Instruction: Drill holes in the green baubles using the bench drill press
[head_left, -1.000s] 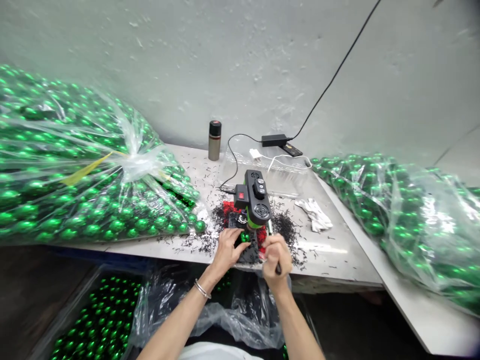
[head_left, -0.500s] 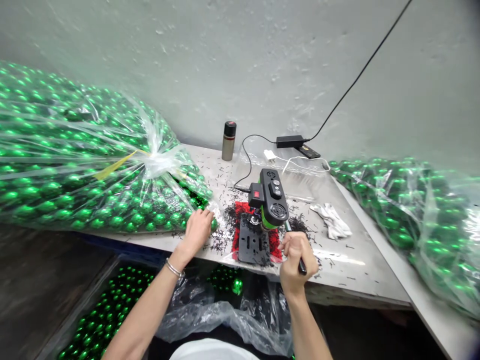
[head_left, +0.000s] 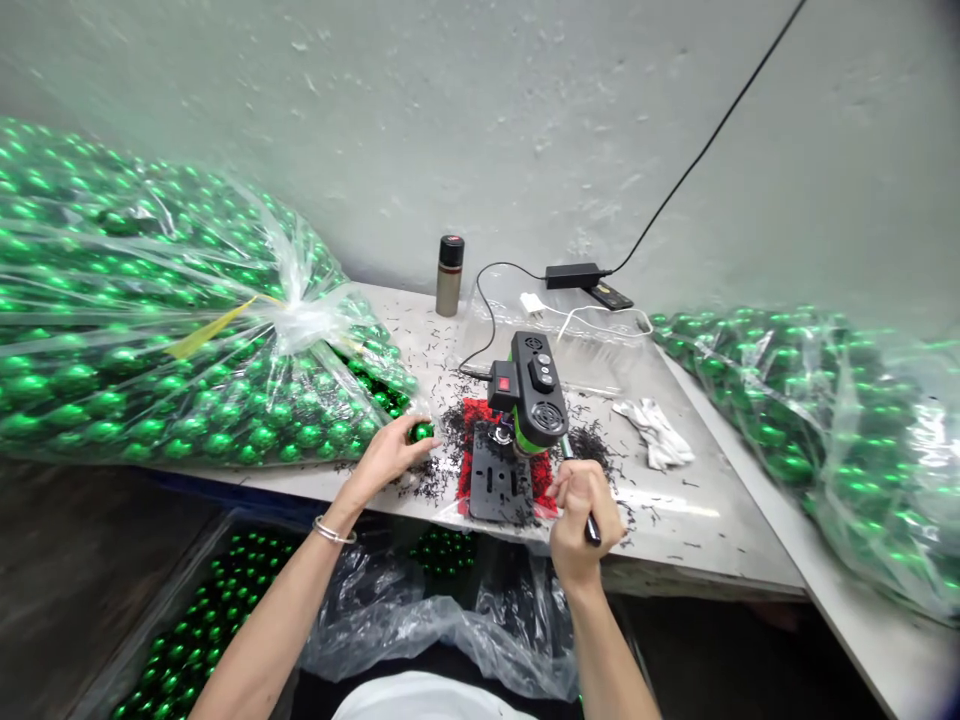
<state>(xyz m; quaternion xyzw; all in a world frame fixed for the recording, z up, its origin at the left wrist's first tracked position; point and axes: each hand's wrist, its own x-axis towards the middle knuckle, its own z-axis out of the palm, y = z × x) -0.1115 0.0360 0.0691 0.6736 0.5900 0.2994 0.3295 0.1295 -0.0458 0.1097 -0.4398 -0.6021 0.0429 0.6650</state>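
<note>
Between thumb and fingers, my left hand (head_left: 390, 450) holds a shiny green ball (head_left: 421, 432) near the mouth of a big clear plastic bag of green balls (head_left: 172, 400). My right hand (head_left: 585, 510) is wrapped round the black-tipped lever handle (head_left: 592, 530) of a small black bench machine (head_left: 537, 385). The machine has a green band, a red switch and a black slotted base plate (head_left: 501, 485). Under the base lies a red mat (head_left: 466, 470), strewn with small black bits (head_left: 589, 445).
A bottle with a black lid (head_left: 450, 277) stands by the wall. A power adapter (head_left: 574, 276), a white charger (head_left: 531, 303) and white gloves (head_left: 654, 433) lie on the table. Another bag of green balls (head_left: 795, 430) is at right. Below the table edge is plastic-lined space with green balls (head_left: 180, 630).
My left hand has drawn back slightly from the bag's mouth and now shows a green ball in its fingers. My right hand stays on the lever. A ball seen below the table is gone.
</note>
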